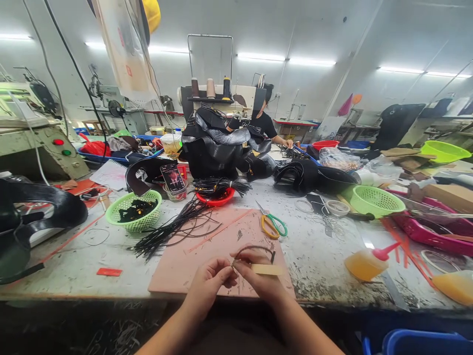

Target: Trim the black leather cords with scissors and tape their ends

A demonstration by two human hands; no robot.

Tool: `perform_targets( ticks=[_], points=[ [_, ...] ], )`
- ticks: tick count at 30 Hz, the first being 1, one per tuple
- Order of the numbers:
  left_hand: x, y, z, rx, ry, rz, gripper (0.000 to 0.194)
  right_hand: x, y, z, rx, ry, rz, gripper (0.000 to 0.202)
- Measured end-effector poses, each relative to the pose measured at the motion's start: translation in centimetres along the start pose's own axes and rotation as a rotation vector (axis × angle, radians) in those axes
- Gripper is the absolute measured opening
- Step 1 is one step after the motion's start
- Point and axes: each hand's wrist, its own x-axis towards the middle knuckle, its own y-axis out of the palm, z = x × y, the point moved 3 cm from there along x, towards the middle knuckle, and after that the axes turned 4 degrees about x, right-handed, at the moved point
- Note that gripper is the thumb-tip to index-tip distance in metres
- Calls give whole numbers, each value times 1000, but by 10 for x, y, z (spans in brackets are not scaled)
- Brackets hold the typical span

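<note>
One thin, dark, curved cord point(254, 247) is pinched in the right hand point(265, 285) above one flecked pink board point(172, 273); one flat beige strip point(266, 269) crosses that hand. The left hand point(207, 282) bunches its fingertips alongside, grip unclear. Two perforated pale-green baskets point(138, 226) stand behind.

Sewing workshop, interior view
Three thread spools point(210, 88) stand at a sewing machine point(248, 93), a person point(261, 126) behind it; further machines point(111, 93) stand in the background; black pieces point(218, 150) and scissors point(266, 213) lie on a stained workbench point(314, 246).
</note>
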Motion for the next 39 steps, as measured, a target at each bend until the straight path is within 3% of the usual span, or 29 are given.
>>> perform_targets(
  ticks=[8,15,17,20,26,31,35,37,39],
  points=[
    [-3,7,1,-301,-144,75,23,2,-2,3,-8,-119,123,15],
    [-5,16,9,-509,-270,343,24,1,-1,8,93,-118,285,17],
    [-4,16,10,-460,-266,314,26,1,-1,6,93,-101,283,17],
    [-2,12,8,-303,-202,173,27,0,0,1,23,-90,225,16],
    [1,3,8,-16,-96,2,28,1,-1,-7,-327,-105,135,12],
    [5,3,20,-10,-152,-32,23,1,-6,1,-459,-364,317,8],
    [12,8,33,-36,-237,-79,16,2,-7,-2,-681,-516,384,10],
    [14,8,37,-42,-277,-108,16,4,-11,-12,-778,-554,397,13],
    [14,6,38,-48,-302,-137,17,10,-27,-29,-906,-485,371,18]
  ],
)
